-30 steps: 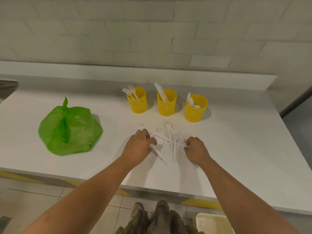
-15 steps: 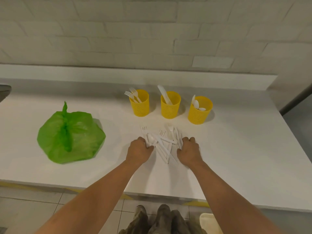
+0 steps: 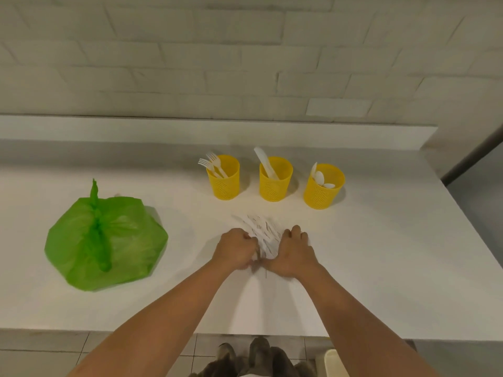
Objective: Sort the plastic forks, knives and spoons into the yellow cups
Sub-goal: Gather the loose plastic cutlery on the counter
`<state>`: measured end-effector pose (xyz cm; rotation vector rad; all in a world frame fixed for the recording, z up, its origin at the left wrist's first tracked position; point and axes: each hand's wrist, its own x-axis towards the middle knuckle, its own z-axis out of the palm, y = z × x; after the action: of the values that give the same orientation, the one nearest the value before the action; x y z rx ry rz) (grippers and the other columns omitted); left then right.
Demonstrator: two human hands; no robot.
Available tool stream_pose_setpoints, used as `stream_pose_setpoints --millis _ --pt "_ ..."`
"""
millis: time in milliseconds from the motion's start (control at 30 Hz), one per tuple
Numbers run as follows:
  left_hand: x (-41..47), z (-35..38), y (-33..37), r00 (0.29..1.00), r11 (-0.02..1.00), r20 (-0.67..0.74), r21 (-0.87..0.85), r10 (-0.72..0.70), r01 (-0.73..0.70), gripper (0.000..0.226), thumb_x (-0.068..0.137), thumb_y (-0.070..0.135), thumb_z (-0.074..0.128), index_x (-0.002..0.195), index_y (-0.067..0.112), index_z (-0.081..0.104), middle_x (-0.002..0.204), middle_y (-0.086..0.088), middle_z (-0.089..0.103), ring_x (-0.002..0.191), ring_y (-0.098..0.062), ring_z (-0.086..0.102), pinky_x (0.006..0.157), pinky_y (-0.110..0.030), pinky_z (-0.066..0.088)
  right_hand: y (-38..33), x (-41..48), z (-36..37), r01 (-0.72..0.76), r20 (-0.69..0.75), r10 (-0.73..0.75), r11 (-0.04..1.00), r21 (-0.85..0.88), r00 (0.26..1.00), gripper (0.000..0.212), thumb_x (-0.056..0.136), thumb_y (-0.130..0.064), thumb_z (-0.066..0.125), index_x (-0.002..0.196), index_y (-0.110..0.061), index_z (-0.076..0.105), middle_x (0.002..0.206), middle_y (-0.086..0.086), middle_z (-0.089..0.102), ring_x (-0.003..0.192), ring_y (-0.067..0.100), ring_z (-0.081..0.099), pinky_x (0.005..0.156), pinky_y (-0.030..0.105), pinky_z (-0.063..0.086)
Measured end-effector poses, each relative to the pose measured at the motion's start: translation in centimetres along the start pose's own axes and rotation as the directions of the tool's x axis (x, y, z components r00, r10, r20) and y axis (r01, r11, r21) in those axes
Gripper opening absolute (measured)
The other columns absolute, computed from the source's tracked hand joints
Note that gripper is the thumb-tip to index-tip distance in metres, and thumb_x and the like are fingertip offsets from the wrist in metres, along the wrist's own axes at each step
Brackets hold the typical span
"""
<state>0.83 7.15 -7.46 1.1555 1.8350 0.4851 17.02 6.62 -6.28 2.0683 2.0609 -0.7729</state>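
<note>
A pile of white plastic cutlery (image 3: 262, 232) lies on the white counter (image 3: 381, 254), blurred by motion. My left hand (image 3: 235, 250) and my right hand (image 3: 292, 250) close in on the pile from both sides, fingers curled round its near end. Behind the pile stand three yellow cups: the left cup (image 3: 224, 178) has two forks, the middle cup (image 3: 275, 179) has a knife, and the right cup (image 3: 322, 186) has spoons.
A tied green plastic bag (image 3: 104, 240) sits on the counter to the left. A brick wall and a low ledge (image 3: 190, 129) run behind the cups. The counter's front edge is near my body; a pale bin (image 3: 334, 363) shows on the floor.
Both hands have moved toward each other and gathered the spread-out cutlery into a tighter bunch between them.
</note>
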Motion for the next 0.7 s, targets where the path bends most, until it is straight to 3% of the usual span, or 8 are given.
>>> stream_pose_setpoints --millis 100,200,400,600,700 --pt "1.7 -2.0 0.5 0.969 0.965 -0.202 0.246 0.14 -0.088 0.04 0.098 0.035 0.057 0.129 0.01 0.054 0.123 -0.013 0.061 0.109 -0.037 0.065 0.088 -0.038 0.05 -0.8 -0.6 0.4 -0.064 0.0 0.064 0.996 -0.059 0.998 0.126 0.062 -0.092 0.059 0.146 -0.002 0.03 0.137 0.006 0.027 0.13 0.029 0.031 0.102 0.047 0.042" --pt "4.7 -3.0 0.6 0.985 0.967 -0.125 0.24 0.117 -0.084 0.057 0.101 0.037 0.055 0.15 0.011 0.04 0.138 -0.016 0.047 0.121 -0.041 0.056 0.093 -0.04 0.045 -1.5 -1.0 1.3 -0.109 -0.044 0.104 0.988 -0.107 0.994 0.124 0.063 -0.09 0.059 0.145 -0.003 0.027 0.136 0.005 0.026 0.128 0.029 0.032 0.099 0.048 0.043" --pt "7.0 -2.5 -0.1 0.925 0.894 0.001 0.254 0.38 -0.368 0.025 0.1 0.018 0.062 0.121 0.011 0.073 0.111 -0.014 0.069 0.107 -0.028 0.065 0.089 -0.021 0.039 -1.2 0.2 1.9 -0.034 -0.121 0.033 0.999 -0.012 0.992 0.09 0.075 -0.07 0.067 0.136 -0.012 0.037 0.13 0.004 0.03 0.122 0.029 0.035 0.094 0.045 0.045" --pt "6.6 -1.8 0.1 0.866 0.841 -0.024 0.251 0.5 -0.479 0.029 0.092 0.031 0.075 0.117 0.014 0.076 0.103 -0.004 0.077 0.093 -0.019 0.072 0.086 -0.025 0.051 -2.1 1.3 1.7 -0.057 -0.139 0.057 0.998 0.003 0.989 0.071 0.08 -0.052 0.067 0.13 -0.009 0.041 0.127 0.006 0.033 0.118 0.029 0.038 0.09 0.041 0.047" --pt "6.7 -2.1 0.2 0.841 0.819 -0.001 0.231 0.54 -0.526 0.04 0.095 0.035 0.07 0.129 0.015 0.068 0.122 -0.008 0.067 0.097 -0.024 0.07 0.092 -0.034 0.054 -3.0 1.7 2.2 -0.115 -0.191 0.113 0.993 -0.002 0.975 0.066 0.082 -0.043 0.067 0.131 -0.005 0.043 0.128 0.008 0.035 0.118 0.029 0.04 0.09 0.04 0.049"
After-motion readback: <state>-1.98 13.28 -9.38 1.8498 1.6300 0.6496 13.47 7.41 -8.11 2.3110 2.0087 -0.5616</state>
